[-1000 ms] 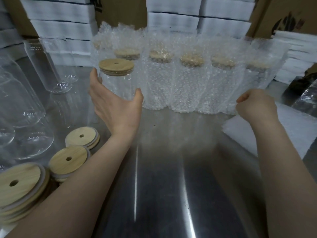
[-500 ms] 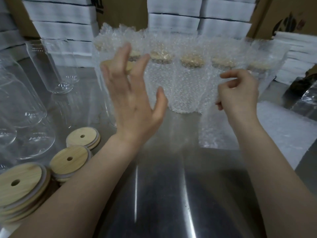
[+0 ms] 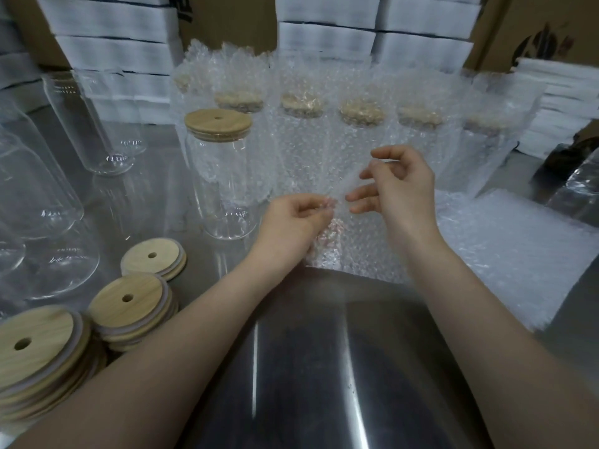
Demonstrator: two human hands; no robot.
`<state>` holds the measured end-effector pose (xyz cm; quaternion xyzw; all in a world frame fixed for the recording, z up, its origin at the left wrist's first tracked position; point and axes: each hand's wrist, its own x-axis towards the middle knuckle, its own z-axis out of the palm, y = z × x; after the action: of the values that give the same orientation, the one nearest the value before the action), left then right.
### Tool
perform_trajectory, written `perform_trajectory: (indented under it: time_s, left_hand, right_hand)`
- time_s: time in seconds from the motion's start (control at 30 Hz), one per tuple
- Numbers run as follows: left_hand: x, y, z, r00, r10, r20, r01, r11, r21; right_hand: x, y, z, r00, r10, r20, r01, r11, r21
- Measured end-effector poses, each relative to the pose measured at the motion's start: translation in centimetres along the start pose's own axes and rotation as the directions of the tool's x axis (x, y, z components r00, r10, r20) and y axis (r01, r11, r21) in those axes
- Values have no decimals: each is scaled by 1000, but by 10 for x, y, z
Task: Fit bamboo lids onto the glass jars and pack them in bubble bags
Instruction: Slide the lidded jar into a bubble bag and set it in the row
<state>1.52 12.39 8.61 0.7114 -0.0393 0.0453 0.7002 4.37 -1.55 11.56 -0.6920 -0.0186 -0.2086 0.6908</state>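
A glass jar [image 3: 223, 186] with a bamboo lid [image 3: 217, 123] stands free on the steel table, left of my hands. Between my hands hangs a clear bubble bag [image 3: 353, 251]. My left hand [image 3: 293, 220] pinches its top edge at the left. My right hand [image 3: 400, 184] pinches the same edge at the right with thumb and fingertips. Behind them stands a row of several lidded jars wrapped in bubble bags [image 3: 359, 140].
Stacks of bamboo lids [image 3: 129, 309] lie at the lower left. Bare glass jars [image 3: 87, 124] stand at the far left. A pile of flat bubble bags [image 3: 518, 251] lies at the right. White foam stacks [image 3: 327, 37] and cardboard boxes line the back.
My left hand let go of the lidded jar, which now stands alone, and came to the bubble bag. My right hand lifted the bag from the pile to the middle.
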Motion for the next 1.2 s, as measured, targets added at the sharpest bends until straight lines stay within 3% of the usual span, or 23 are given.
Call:
perform_trajectory:
  time_s: [0.13,0.3,0.47,0.6,0.8,0.9,1.07,1.2]
  left_hand:
    - [3,-3,-5,997,-69,-19,67,994,-89]
    - [7,-7,-8,996,-88,-24,83,983,-165]
    - [6,-7,-10,995,-96,28,100,972,-213]
    - [4,-4,-12,986,-112,121,138,961,-240]
    - [1,-1,-13,981,-87,174,127,964,-234]
    - [2,2,-14,985,-84,153,117,968,-222]
    - [4,2,-17,997,-80,2,79,980,-183]
    - [5,0,-14,995,-68,-77,56,987,-152]
  right_hand:
    - [-2,0,-1,998,-65,-25,55,959,-278]
    - [-9,-1,6,980,77,182,12,895,-446]
    - [-14,-4,10,920,214,328,-82,924,-372]
    - [-16,-1,12,868,224,443,-108,956,-272]
    - [-16,-2,14,828,289,481,-253,957,-140]
    - [-15,-1,13,844,330,422,-324,942,-87]
    - [-12,-2,11,917,252,310,-171,948,-267]
    - [-12,-3,9,936,167,310,-73,954,-291]
